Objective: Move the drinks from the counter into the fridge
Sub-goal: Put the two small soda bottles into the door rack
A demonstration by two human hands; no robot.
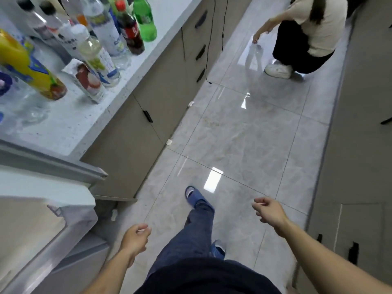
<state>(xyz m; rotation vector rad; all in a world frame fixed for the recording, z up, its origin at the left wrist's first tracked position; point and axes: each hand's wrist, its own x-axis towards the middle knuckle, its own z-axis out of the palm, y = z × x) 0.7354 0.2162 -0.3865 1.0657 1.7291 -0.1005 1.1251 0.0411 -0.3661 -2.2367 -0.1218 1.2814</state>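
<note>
**Many bottles on the counter, both hands empty**

Many drinks crowd the counter (70, 128), none yet taken up. A green bottle (145, 20) and a cola bottle (130, 30) stand near the front edge toward the far end. Just beside them are clear bottles with white labels (106, 28), then a clear bottle with a pale drink (99, 58), a small carton (89, 81) close to the front edge, and a yellow juice bottle (27, 64) further in. The fridge (42, 219) sits at the counter's near end, its door apparently open, though the inside is not shown.

The left hand (135, 238) hangs low over the floor, fingers loosely curled, holding nothing. The right hand (269, 211) is likewise relaxed and empty, well apart from the counter.

Full plastic bottles will probably feel heavy and somewhat slick; grasping round the body below the shoulder, or at the neck under the cap, should hold best. The carton looks light but soft-walled, so a gentle grip across its flat sides seems wise. Packed this closely, a neighbour could be knocked over; front-edge bottles look easiest to take first.

A second person (307, 35) crouches on the floor at the far end.
</note>
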